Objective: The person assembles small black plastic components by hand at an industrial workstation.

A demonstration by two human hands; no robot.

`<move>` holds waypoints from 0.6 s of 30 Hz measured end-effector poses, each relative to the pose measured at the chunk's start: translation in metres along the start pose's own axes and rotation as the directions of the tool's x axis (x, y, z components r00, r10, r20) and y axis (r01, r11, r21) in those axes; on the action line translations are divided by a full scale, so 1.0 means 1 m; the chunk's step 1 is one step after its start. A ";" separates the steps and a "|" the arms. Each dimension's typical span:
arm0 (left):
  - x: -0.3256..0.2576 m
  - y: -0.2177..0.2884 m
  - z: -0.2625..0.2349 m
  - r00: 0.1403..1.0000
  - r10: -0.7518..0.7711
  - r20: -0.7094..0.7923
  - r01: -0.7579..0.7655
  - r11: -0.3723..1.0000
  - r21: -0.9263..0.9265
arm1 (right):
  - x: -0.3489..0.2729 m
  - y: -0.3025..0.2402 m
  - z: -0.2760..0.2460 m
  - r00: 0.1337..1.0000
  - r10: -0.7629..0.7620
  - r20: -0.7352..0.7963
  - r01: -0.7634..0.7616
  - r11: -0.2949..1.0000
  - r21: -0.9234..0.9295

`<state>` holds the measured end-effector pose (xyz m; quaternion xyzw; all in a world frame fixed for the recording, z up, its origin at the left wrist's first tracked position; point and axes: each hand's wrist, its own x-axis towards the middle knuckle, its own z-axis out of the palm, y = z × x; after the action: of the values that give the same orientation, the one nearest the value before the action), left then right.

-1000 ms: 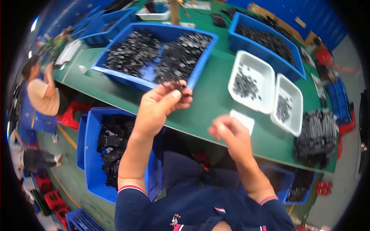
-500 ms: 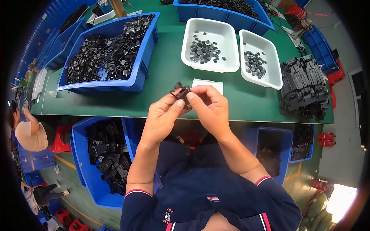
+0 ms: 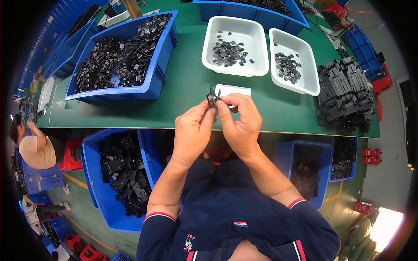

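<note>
Between both hands, over the near edge of the green table, is a small black plastic part [image 3: 212,98] with thin prongs pointing up. My left hand [image 3: 194,126] pinches it from the left with thumb and forefinger. From the other side, my right hand [image 3: 240,119] grips the same part with thumb and fingertips. Much of the part is covered by the fingers. Just beyond the hands lies a white sheet [image 3: 233,89]. Farther back, a white tray [image 3: 261,48] and a narrower white tray [image 3: 314,69] hold small black square pieces.
At the left stands a blue bin [image 3: 152,80] full of black stemmed parts; another blue bin [image 3: 257,16] is at the back. Stacked black mouldings [image 3: 346,93] sit at the right. Below the table edge are blue crates [image 3: 111,213]. A person [image 3: 35,145] works at far left.
The black part has been turned more upright and sits slightly farther right. My left hand has moved right, closer to the right hand. Both still grip the part.
</note>
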<state>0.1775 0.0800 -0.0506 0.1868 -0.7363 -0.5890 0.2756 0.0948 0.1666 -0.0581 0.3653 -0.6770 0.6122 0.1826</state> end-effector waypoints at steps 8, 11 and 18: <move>-0.003 0.009 0.002 0.976 0.218 0.020 -0.211 0.912 0.351 | 0.000 -0.011 -0.007 0.853 0.442 0.276 -0.506 0.831 0.231; -0.007 0.010 0.002 0.960 0.275 0.044 -0.267 0.863 0.429 | -0.002 -0.007 -0.007 0.825 0.455 0.337 -0.552 0.779 0.298; -0.012 0.017 -0.014 0.961 0.069 0.267 -0.129 0.968 0.214 | 0.007 -0.002 -0.020 0.793 0.373 0.482 -0.523 0.823 0.222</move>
<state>0.1962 0.0803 -0.0343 0.1022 -0.8373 -0.5047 0.1837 0.0877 0.1842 -0.0483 0.3397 -0.6502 0.6536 -0.1860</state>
